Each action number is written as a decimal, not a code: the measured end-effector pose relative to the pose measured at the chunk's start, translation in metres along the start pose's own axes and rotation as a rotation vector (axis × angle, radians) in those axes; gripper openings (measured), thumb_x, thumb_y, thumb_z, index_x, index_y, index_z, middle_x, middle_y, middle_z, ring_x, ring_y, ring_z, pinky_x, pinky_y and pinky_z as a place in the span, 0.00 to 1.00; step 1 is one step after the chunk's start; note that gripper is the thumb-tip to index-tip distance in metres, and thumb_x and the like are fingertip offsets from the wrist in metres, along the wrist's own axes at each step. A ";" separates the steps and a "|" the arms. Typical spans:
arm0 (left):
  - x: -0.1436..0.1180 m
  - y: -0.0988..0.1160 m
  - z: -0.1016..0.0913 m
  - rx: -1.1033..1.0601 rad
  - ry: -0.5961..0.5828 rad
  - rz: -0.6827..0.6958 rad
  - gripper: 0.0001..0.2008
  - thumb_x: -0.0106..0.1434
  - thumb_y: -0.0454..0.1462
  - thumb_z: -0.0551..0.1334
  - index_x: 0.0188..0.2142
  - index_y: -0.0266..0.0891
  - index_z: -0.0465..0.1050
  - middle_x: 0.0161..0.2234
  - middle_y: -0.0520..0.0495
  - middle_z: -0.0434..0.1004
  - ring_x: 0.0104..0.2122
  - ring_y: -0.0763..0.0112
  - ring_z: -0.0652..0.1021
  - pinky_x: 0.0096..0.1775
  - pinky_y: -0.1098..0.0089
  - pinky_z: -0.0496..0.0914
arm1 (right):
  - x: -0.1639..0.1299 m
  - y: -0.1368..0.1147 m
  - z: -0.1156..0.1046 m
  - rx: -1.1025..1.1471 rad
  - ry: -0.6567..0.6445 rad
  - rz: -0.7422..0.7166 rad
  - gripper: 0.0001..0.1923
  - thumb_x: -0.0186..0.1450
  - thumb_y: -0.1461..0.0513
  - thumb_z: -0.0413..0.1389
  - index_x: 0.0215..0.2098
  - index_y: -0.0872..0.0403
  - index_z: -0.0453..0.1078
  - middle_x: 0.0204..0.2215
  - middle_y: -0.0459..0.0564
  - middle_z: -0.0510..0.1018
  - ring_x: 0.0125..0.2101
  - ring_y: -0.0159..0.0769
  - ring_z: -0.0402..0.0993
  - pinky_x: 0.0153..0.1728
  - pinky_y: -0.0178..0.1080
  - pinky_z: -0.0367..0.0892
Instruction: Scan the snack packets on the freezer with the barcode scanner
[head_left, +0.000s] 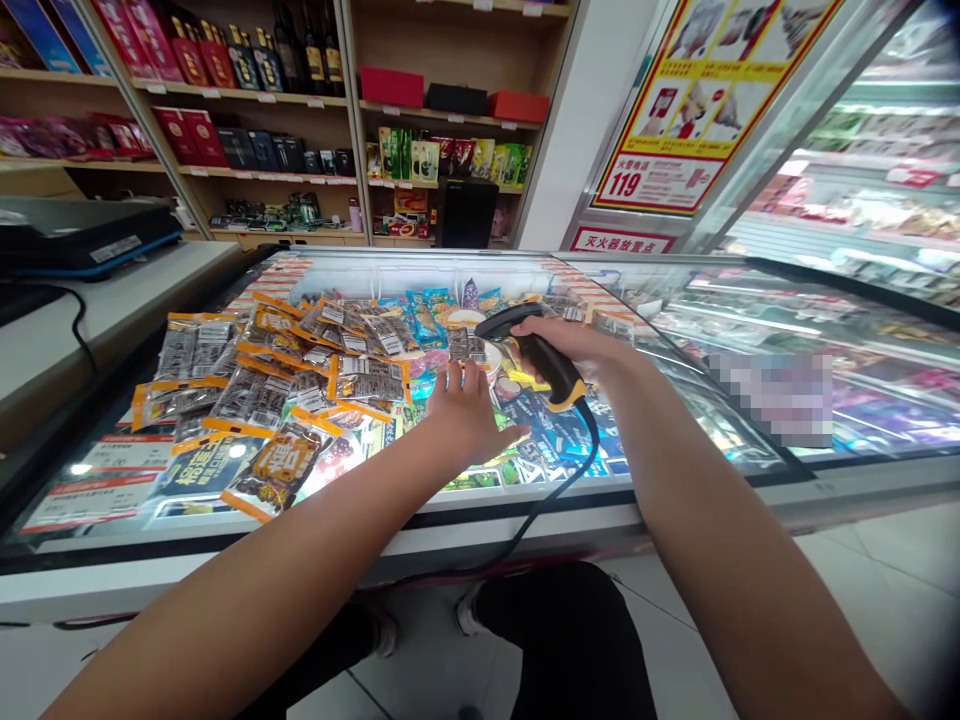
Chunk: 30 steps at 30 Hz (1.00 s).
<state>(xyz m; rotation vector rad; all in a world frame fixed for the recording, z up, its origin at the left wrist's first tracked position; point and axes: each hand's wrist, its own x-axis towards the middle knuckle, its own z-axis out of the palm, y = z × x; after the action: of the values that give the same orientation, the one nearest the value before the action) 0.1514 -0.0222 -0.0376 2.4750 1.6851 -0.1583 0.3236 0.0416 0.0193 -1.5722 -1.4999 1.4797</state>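
At the far left of the frame a white counter (112,300) carries a dark flat device (82,235). Right of it, a heap of orange-edged snack packets (255,390) covers the glass lid of a chest freezer (675,400), which fills the middle of the picture. In the centre, the left hand (465,415) lies palm down on the packets with its grip apart, fingers spread, touching a small packet (466,347) at the fingertips. Just right of it, the right hand (577,350) has its grip clamped on a black and yellow barcode scanner (536,355), head turned toward the small packet. The scanner's cable (555,500) drops over the freezer's front edge. At upper right hangs a red and yellow poster (697,90).
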 end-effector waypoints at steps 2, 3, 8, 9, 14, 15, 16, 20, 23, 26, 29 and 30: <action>0.002 0.002 0.001 0.001 0.046 -0.020 0.57 0.65 0.69 0.42 0.77 0.28 0.45 0.78 0.32 0.43 0.76 0.40 0.48 0.72 0.47 0.50 | -0.002 0.000 -0.001 0.015 -0.038 0.072 0.15 0.71 0.56 0.55 0.30 0.56 0.70 0.21 0.51 0.72 0.20 0.32 0.69 0.21 0.34 0.69; 0.003 0.003 0.000 0.001 0.058 -0.026 0.57 0.64 0.69 0.42 0.77 0.27 0.45 0.77 0.31 0.44 0.76 0.40 0.49 0.72 0.48 0.50 | -0.003 0.000 -0.001 0.024 -0.053 0.107 0.15 0.71 0.56 0.54 0.30 0.56 0.70 0.21 0.50 0.72 0.20 0.32 0.69 0.22 0.34 0.69; 0.006 0.003 -0.005 0.018 0.013 -0.050 0.59 0.64 0.70 0.43 0.77 0.26 0.42 0.78 0.31 0.38 0.76 0.43 0.48 0.72 0.51 0.50 | -0.002 0.000 -0.001 0.042 -0.040 0.146 0.14 0.71 0.56 0.56 0.30 0.55 0.71 0.20 0.50 0.73 0.19 0.33 0.68 0.20 0.34 0.69; 0.006 0.003 -0.005 0.020 0.003 -0.056 0.59 0.64 0.70 0.42 0.77 0.26 0.41 0.78 0.32 0.37 0.76 0.44 0.47 0.72 0.51 0.49 | -0.002 0.000 -0.001 0.050 -0.044 0.150 0.14 0.70 0.55 0.56 0.29 0.54 0.71 0.19 0.50 0.73 0.19 0.33 0.67 0.20 0.34 0.69; 0.006 0.003 -0.004 0.006 0.014 -0.056 0.61 0.62 0.72 0.43 0.77 0.26 0.42 0.78 0.31 0.37 0.76 0.43 0.47 0.72 0.52 0.48 | 0.000 0.003 -0.004 0.030 -0.077 0.128 0.16 0.70 0.54 0.57 0.28 0.54 0.72 0.18 0.51 0.73 0.18 0.34 0.67 0.19 0.35 0.69; 0.007 0.003 -0.004 0.007 0.014 -0.055 0.61 0.62 0.72 0.42 0.77 0.26 0.42 0.78 0.31 0.38 0.76 0.43 0.47 0.72 0.51 0.48 | 0.001 0.004 -0.005 0.022 -0.083 0.121 0.16 0.70 0.54 0.56 0.28 0.54 0.72 0.18 0.51 0.73 0.18 0.34 0.67 0.19 0.35 0.69; 0.008 0.003 -0.004 0.011 0.009 -0.054 0.61 0.62 0.72 0.42 0.77 0.26 0.41 0.78 0.32 0.39 0.76 0.42 0.47 0.73 0.51 0.48 | 0.002 0.005 -0.006 0.020 -0.086 0.116 0.17 0.70 0.53 0.56 0.28 0.54 0.72 0.18 0.51 0.73 0.18 0.34 0.67 0.19 0.35 0.69; 0.010 0.003 -0.005 0.025 0.014 -0.059 0.60 0.63 0.71 0.43 0.77 0.26 0.42 0.77 0.32 0.44 0.76 0.43 0.48 0.72 0.51 0.48 | 0.007 0.008 -0.010 0.048 -0.060 0.099 0.15 0.70 0.53 0.58 0.30 0.55 0.72 0.21 0.51 0.75 0.18 0.33 0.68 0.19 0.35 0.70; 0.011 0.003 -0.006 0.022 0.028 -0.064 0.60 0.63 0.71 0.43 0.77 0.25 0.42 0.77 0.31 0.46 0.76 0.45 0.49 0.72 0.53 0.49 | 0.008 0.006 -0.008 0.077 -0.041 0.105 0.14 0.71 0.55 0.57 0.31 0.55 0.71 0.21 0.50 0.75 0.18 0.33 0.69 0.19 0.35 0.70; 0.012 0.002 -0.007 0.016 0.012 -0.068 0.61 0.63 0.72 0.43 0.77 0.25 0.42 0.77 0.32 0.44 0.76 0.46 0.47 0.73 0.54 0.48 | 0.006 0.003 -0.004 0.080 -0.057 0.125 0.14 0.73 0.56 0.54 0.31 0.55 0.70 0.20 0.49 0.73 0.18 0.32 0.68 0.18 0.34 0.69; 0.013 0.000 -0.009 0.027 0.002 -0.080 0.60 0.63 0.71 0.42 0.77 0.25 0.40 0.78 0.34 0.42 0.76 0.46 0.46 0.73 0.53 0.47 | 0.006 0.001 -0.001 0.049 -0.041 0.118 0.15 0.72 0.55 0.55 0.31 0.55 0.69 0.19 0.49 0.72 0.17 0.32 0.68 0.18 0.34 0.68; 0.013 -0.001 -0.009 0.030 -0.005 -0.081 0.60 0.64 0.71 0.41 0.77 0.25 0.39 0.78 0.34 0.41 0.77 0.46 0.45 0.73 0.53 0.46 | 0.006 0.002 -0.002 0.029 -0.041 0.108 0.15 0.72 0.55 0.56 0.30 0.54 0.69 0.19 0.49 0.72 0.17 0.33 0.68 0.18 0.35 0.68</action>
<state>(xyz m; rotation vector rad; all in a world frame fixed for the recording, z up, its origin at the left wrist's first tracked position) 0.1555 -0.0084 -0.0311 2.4264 1.7949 -0.2008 0.3244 0.0473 0.0159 -1.6380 -1.4290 1.5952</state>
